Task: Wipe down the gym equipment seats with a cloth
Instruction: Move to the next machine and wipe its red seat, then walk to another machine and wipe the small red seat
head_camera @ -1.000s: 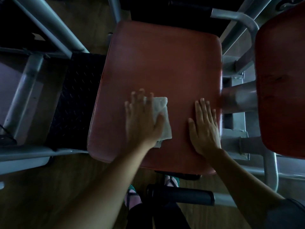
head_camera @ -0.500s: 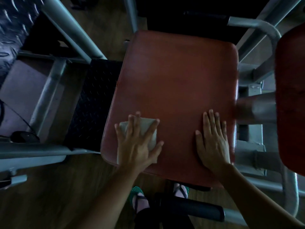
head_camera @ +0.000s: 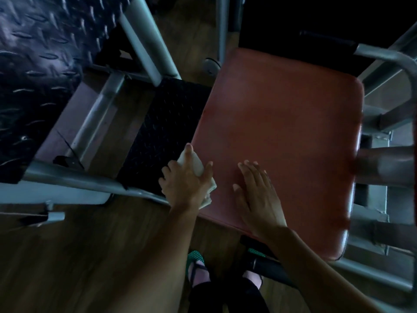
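Wiping of the red seat pad (head_camera: pixel 282 136) is in hand. The left hand (head_camera: pixel 185 184) presses a pale folded cloth (head_camera: pixel 198 168) at the pad's near left edge, fingers spread and curled over it; the cloth shows beyond the fingertips and beside the thumb. The right hand (head_camera: pixel 257 197) lies flat on the pad just beside the left thumb, fingers extended, holding nothing. The surface beyond both sets of fingertips appears unwiped, by judgement. The next move calls for a firm stroke away from the edge, keeping the cloth under the palm
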Available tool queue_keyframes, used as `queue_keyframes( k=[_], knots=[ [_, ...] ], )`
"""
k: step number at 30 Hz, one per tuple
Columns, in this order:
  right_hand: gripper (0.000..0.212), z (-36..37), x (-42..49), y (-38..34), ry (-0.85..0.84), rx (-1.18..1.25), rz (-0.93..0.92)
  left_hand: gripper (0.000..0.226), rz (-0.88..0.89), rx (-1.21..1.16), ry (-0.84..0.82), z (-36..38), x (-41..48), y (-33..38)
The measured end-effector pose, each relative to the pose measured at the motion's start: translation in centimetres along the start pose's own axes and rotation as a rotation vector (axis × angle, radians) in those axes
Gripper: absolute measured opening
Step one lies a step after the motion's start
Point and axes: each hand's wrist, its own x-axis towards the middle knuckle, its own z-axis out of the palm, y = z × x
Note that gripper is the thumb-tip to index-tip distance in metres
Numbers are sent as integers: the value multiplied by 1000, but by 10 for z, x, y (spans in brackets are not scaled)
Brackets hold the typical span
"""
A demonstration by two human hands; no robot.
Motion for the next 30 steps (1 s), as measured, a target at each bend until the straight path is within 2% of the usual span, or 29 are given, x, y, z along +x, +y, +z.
queue_keyframes(
  k=[6,11,18,22,30],
  knots=[
    [53,-6,-9,-30,-23,-44,1,61,-75,-211,-58,-16,-21,-43],
    [49,-26,-21,-70,-51,-112,-17,64,-110,-316,-31,-60,-52,-78],
    [42,-59,-43,-158,-69,-134,-201,64,-187,-402,68,-151,-108,-118],
    [52,-72,-69,-206,-141,-102,-339,56,-344,-385,145,-194,-158,-135],
    [55,-90,-170,-247,-317,-141,-641,55,-742,-418,347,-229,-316,-158]
  ],
)
